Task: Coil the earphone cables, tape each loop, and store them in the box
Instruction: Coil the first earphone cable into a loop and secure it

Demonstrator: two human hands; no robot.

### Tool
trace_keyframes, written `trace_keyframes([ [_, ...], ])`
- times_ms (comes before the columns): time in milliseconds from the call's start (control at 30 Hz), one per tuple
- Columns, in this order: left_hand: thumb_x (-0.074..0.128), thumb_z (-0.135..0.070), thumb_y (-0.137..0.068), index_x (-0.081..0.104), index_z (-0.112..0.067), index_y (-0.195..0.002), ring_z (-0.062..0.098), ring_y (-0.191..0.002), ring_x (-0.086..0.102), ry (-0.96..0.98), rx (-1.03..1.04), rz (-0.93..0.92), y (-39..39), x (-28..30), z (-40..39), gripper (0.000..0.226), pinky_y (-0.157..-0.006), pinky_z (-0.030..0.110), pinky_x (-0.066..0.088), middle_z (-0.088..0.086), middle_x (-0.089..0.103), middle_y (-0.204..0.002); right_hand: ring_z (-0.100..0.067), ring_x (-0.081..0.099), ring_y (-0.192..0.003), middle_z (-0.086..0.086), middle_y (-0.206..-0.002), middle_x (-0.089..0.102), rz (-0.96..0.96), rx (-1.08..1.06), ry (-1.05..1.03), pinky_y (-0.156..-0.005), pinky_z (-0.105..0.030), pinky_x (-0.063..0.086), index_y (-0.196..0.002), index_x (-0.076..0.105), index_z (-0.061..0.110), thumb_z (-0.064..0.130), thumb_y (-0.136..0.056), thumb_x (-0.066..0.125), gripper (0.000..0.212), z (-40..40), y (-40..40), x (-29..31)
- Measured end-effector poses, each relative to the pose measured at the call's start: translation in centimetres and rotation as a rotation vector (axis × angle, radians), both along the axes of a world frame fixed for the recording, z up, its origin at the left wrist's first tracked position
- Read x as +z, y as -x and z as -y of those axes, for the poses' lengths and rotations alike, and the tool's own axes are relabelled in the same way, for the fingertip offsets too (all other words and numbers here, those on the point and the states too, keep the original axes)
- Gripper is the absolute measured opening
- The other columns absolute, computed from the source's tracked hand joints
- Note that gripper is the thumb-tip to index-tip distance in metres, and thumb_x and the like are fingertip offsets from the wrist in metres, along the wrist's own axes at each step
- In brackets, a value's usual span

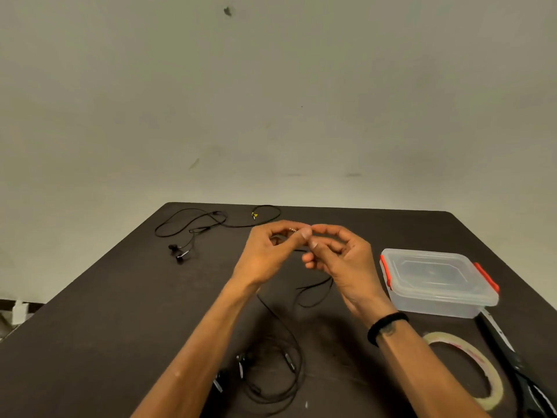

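Metal glints at the very tips of the fingers: the small plug point(292, 229) of a black earphone cable point(289, 336) sits pinched between thumb and forefinger of the left hand point(268, 254). The right hand point(340, 260) meets it from the other side, its thumb and forefinger curled in and nipping the cable just beside the plug, the other fingers loosely bent beneath. Holding the end this high, above the table, probably lets the rest of the lead hang free so a first loop can be started without snagging.

From the hands the cable drops, bends under the right wrist, and runs toward the person into a loose heap on the dark table point(120, 312), where its earbuds point(241, 362) lie between the forearms. It is not yet coiled.

A second earphone set point(193, 229) lies sprawled at the far left of the table, well apart, apparently waiting its turn.

On the right, near the working hand, stand the clear plastic box point(437, 282), its lid on and its red clips at the sides, the roll of clear tape point(470, 366) lying flat, and black-handled scissors point(512, 354) just beside it. That grouping seems meant to keep taping and storing within easy reach.
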State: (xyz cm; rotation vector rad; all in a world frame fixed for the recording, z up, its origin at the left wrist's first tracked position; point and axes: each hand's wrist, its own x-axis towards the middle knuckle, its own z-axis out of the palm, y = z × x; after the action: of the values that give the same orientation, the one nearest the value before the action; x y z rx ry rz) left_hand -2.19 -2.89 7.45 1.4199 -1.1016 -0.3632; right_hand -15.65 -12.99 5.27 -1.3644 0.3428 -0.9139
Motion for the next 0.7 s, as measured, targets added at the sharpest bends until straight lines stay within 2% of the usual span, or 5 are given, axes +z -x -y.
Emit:
trace_keyframes([
  [100,0.074,-0.025,-0.094,0.082,-0.018,-0.102,0.004,-0.075,0.066,0.039,0.031,-0.053,-0.4,-1.8,-0.7,0.013,-0.070,0.022,0.052,0.000,0.080,-0.091,-0.024,0.069,-0.069,-0.014,-0.093,0.080,-0.067,0.004,0.077,-0.060,-0.029,0.058,-0.112,0.074,0.005,0.008,-0.098,0.071,0.015,0.2,0.3,-0.6],
  [233,0.078,-0.021,-0.091,0.079,-0.013,-0.114,0.013,-0.097,0.076,-0.072,-0.046,0.030,-1.2,-3.2,-1.6,0.024,-0.086,0.027,0.059,-0.001,0.081,-0.103,-0.014,0.066,-0.065,-0.005,-0.089,0.079,-0.185,-0.031,0.249,-0.053,-0.024,0.050,-0.107,0.077,0.014,0.013,-0.099,0.070,0.011,0.6,0.7,-1.4],
  [433,0.056,-0.064,-0.096,0.081,-0.027,-0.103,0.019,-0.085,0.074,-0.166,-0.027,0.190,-0.8,-3.4,-1.4,0.045,-0.082,0.050,0.060,-0.001,0.077,-0.086,-0.005,0.073,-0.097,0.012,-0.098,0.078,-0.297,-0.057,0.559,-0.084,-0.022,0.059,-0.107,0.081,0.023,0.025,-0.098,0.074,0.012,0.7,1.3,-1.1],
  [600,0.069,-0.035,-0.098,0.079,-0.024,-0.115,0.008,-0.087,0.074,-0.157,-0.043,0.319,-0.9,-3.2,-1.9,0.023,-0.076,0.023,0.056,-0.007,0.079,-0.091,-0.001,0.072,-0.099,0.015,-0.100,0.078,-0.337,-0.083,0.558,-0.085,-0.027,0.061,-0.110,0.081,0.024,0.025,-0.097,0.074,0.015,1.0,1.5,-0.8],
  [700,0.070,-0.025,-0.099,0.079,-0.020,-0.109,0.005,-0.082,0.073,-0.086,0.151,0.444,-1.0,-3.1,-2.0,0.014,-0.072,0.018,0.054,-0.009,0.077,-0.087,-0.003,0.072,-0.094,0.015,-0.095,0.077,-0.387,-0.113,0.577,-0.085,-0.035,0.062,-0.107,0.081,0.027,0.029,-0.097,0.073,0.013,0.9,1.5,-0.8],
])
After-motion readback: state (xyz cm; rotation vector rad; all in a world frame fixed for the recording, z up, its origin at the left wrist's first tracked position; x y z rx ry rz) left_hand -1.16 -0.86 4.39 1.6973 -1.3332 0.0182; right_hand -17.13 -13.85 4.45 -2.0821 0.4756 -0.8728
